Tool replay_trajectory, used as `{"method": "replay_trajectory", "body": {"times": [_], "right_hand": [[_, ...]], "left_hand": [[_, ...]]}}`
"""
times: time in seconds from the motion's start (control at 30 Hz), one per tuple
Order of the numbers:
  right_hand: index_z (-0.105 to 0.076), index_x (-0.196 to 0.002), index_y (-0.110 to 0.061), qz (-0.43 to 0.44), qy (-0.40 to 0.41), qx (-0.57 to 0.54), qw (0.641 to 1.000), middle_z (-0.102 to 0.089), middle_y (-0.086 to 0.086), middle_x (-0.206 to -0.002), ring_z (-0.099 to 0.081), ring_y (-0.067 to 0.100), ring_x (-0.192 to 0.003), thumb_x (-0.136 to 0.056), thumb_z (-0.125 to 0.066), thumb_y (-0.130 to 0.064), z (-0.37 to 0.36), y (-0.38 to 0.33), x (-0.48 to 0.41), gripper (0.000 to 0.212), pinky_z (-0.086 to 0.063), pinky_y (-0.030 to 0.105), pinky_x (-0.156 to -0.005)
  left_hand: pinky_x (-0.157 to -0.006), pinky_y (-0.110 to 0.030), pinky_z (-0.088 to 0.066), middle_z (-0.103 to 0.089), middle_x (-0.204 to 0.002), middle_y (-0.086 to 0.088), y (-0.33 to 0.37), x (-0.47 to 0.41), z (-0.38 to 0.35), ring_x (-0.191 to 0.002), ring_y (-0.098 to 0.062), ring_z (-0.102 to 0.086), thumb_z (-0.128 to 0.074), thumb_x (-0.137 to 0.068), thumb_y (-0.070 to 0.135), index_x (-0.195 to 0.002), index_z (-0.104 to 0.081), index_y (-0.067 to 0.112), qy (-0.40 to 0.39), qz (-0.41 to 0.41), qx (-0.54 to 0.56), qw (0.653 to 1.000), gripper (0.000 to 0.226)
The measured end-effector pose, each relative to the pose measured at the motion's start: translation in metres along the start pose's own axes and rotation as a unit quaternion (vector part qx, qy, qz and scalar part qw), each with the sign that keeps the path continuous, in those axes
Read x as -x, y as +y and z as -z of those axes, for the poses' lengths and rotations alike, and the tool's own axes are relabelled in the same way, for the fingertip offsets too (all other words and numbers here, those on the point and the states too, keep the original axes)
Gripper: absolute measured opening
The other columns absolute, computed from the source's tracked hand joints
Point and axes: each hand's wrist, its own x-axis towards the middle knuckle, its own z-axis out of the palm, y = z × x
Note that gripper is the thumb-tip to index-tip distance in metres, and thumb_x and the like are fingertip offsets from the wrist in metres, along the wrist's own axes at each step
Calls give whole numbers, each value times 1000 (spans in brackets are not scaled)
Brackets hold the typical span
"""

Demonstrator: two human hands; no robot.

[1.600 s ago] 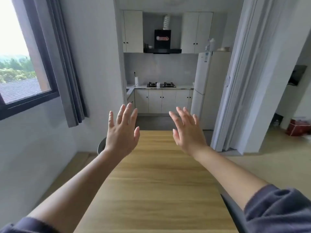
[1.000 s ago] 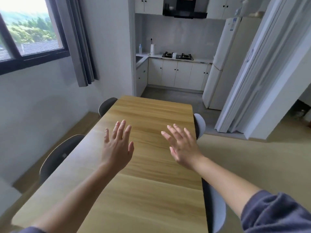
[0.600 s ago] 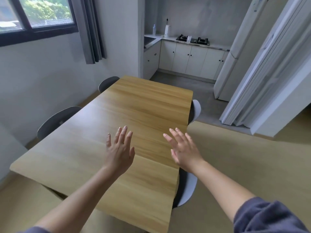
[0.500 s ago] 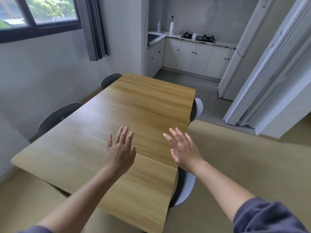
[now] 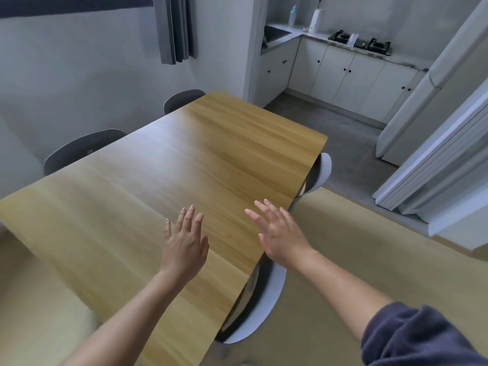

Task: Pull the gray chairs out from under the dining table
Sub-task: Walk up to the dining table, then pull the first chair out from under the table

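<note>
A long wooden dining table (image 5: pixel 148 196) runs away from me. Gray chairs are tucked under it. On the right side the near chair (image 5: pixel 261 307) shows its pale curved back just below my right wrist, and the far chair (image 5: pixel 320 173) peeks out by the far corner. On the left side I see two dark chair backs, one near (image 5: pixel 79 149) and one far (image 5: pixel 182 99). My left hand (image 5: pixel 184 241) hovers over the tabletop, fingers spread, holding nothing. My right hand (image 5: pixel 280 233) is open above the table's right edge, over the near right chair.
A gray wall runs close along the table's left side, with a curtain (image 5: pixel 175 27) above. Beyond the table a kitchen has white cabinets (image 5: pixel 343 72) and a stove (image 5: pixel 359 43). A fridge (image 5: pixel 412 112) and a sliding door frame (image 5: pixel 435 165) stand to the right. Tan floor (image 5: pixel 369 260) lies on the right.
My view has tilted down and swung to the right side of the table. Both hands came down from raised to hovering over the tabletop, still open. The chairs have not moved.
</note>
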Motion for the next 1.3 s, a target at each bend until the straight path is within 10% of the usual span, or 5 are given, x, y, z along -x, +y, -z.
{"method": "replay_trajectory", "body": {"times": [0.53,1.1,1.3], "right_hand": [[-10,-153,-26,185,-136,-30,973,-11,5,-162,-7,24,-150,-98,-41,-20,-57,104,-4,64,-14,46,-120],[-15,-153,-22,416,-272,105,861,-33,8,-155,-22,28,-147,-101,-35,-36,-129,159,11,57,-10,52,-120],[-46,-134,-15,435,-286,185,834,-59,5,-128,-58,25,-115,-90,-55,-10,-147,137,-4,45,-45,37,-98]], "left_hand": [[-119,-53,-12,-19,-161,-9,127,42,-54,-150,-25,-12,-40,-97,33,-147,-31,14,-23,214,-5,977,55],[-119,-50,-15,-22,-160,-6,251,98,-150,-148,-24,-18,-34,-99,45,-151,-21,16,-178,392,6,902,61],[-94,-34,-36,-59,-114,-1,233,94,-167,-107,-21,-55,-47,-88,5,-125,-51,18,-195,380,-31,903,39]]}}
